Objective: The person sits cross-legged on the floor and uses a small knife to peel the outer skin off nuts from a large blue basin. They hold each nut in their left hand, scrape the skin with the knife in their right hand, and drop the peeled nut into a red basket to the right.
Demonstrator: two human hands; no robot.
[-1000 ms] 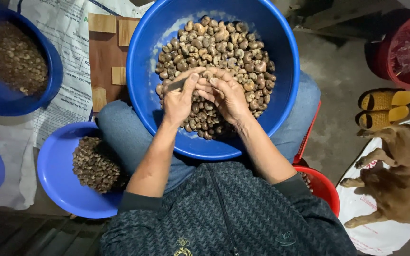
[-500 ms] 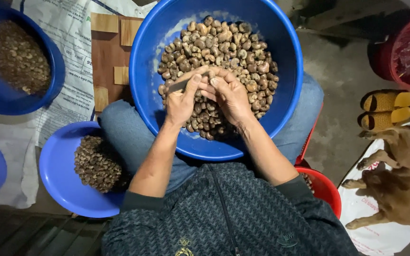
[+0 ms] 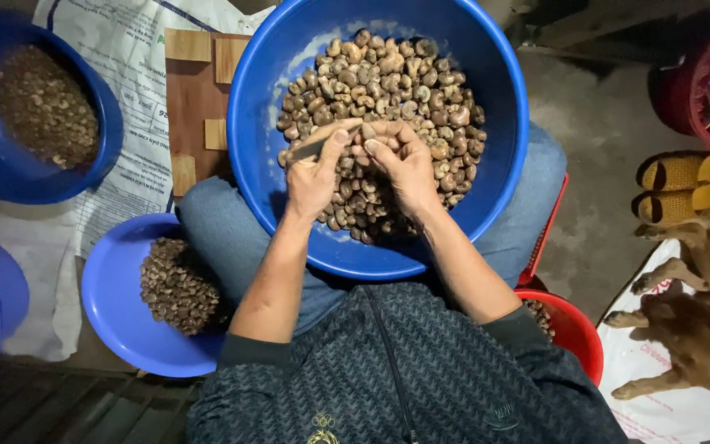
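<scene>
Two hands work over one nut-filled basin point(image 3: 503, 99): left hand point(image 3: 314, 177) clamps a knife point(image 3: 315, 146), right hand point(image 3: 404, 160) pinches one nut point(image 3: 366, 131).

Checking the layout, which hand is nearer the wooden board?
Left. The left hand works over the big basin's left side, beside the wooden board; the right hand is farther right, mid-basin.

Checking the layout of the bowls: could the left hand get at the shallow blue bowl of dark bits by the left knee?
Probably yes. The left hand holds a small blade over the big blue basin; the shallow blue bowl sits open beside that arm, nothing between.
</scene>
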